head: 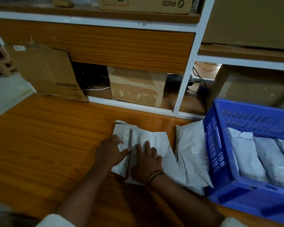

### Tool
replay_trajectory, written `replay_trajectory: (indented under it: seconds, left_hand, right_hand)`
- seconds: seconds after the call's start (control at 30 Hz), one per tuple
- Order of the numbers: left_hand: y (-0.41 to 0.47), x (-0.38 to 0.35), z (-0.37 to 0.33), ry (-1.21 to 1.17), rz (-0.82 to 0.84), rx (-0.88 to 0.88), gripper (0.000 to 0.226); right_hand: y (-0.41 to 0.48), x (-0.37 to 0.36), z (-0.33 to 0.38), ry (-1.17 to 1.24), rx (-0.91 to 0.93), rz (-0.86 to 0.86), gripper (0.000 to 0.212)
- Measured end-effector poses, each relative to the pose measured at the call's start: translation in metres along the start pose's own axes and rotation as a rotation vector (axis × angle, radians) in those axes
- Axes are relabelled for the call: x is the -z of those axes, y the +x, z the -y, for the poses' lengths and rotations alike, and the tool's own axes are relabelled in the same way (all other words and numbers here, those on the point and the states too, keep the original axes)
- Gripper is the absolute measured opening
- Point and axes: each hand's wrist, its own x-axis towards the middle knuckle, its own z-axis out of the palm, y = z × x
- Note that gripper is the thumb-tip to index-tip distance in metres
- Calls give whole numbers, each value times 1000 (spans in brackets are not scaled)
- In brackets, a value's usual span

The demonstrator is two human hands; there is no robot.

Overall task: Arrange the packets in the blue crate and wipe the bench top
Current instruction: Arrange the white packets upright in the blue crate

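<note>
Bench top [39, 136], box [136, 86] behind; left hand [111, 149], right hand [146, 159] flat on packets [157, 140], beside blue crate [236, 199]

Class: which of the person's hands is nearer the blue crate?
Right. The right hand rests flat on the white packets, left of the blue crate; the left hand lies further left still, on the packets' outer edge.

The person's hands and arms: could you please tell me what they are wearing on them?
Both hands are ungloved. The right hand has several thin dark bands around its wrist; the left hand and its wrist wear nothing. Pale, whitish sleeves show at the bottom edge, the left sleeve and the right sleeve, leaving the forearms uncovered.
</note>
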Motion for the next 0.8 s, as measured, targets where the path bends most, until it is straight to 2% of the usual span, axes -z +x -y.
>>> replay_trajectory:
  seconds: [0.13,0.2,0.3,0.43,0.6,0.8]
  left_hand:
    - [-10,1,5,129,51,100,112]
    - [-18,-2,3,186,27,98,122]
    - [-27,-13,-3,187,-18,64,116]
    - [-31,-26,-14,232,26,78,100]
    - [-30,-29,-14,232,-26,77,90]
    - [-27,-7,-13,205,-93,59,69]
  right_hand:
    - [2,1,-11,-13,-27,-74,79]
    - [2,3,-16,-42,-25,-90,81]
    - [2,0,-18,-116,-22,-81,84]
    - [1,-1,-11,-81,-13,-33,78]
    - [0,1,-10,-145,41,-1,89]
    - [5,12,-12,-192,27,-80,77]
